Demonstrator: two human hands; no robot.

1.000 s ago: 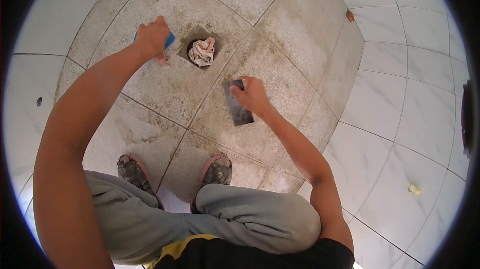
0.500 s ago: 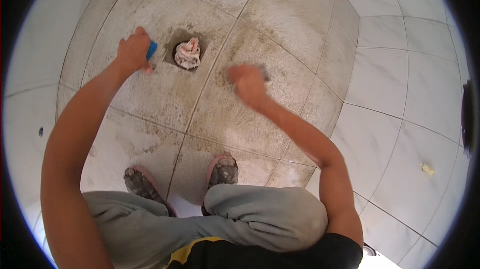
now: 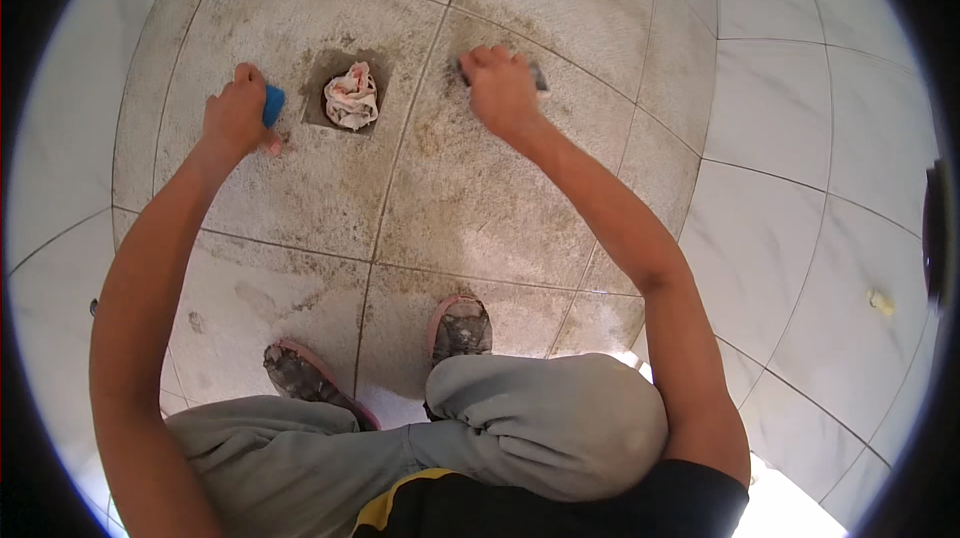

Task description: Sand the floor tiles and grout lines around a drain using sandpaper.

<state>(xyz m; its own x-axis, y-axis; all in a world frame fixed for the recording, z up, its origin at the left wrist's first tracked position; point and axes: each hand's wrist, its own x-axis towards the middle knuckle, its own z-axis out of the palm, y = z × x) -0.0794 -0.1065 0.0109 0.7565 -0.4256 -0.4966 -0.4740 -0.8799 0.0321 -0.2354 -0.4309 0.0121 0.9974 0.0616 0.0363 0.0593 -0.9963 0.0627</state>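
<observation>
My left hand (image 3: 236, 116) is closed around a blue block-like piece (image 3: 273, 106), held low over the tiled floor left of the drain hole. My right hand (image 3: 503, 93) presses a dark, flat scrubbing pad (image 3: 541, 77) against the stained floor tile (image 3: 470, 178) right of the hole; the fingers cover most of it. Between the hands, a crumpled whitish-pink rag (image 3: 351, 98) plugs the square hole (image 3: 318, 108) cut in the floor. Brown grime marks the tiles around it.
White marbled wall tiles (image 3: 760, 198) rise on the right, with a small yellowish lump (image 3: 880, 302) by them. A pale wall (image 3: 60, 168) stands on the left. My shoes (image 3: 462, 326) rest on the floor close to my knees.
My right hand has moved with the dark pad farther away across the tile. The left hand still holds the blue piece, and the whole view has shifted slightly.
</observation>
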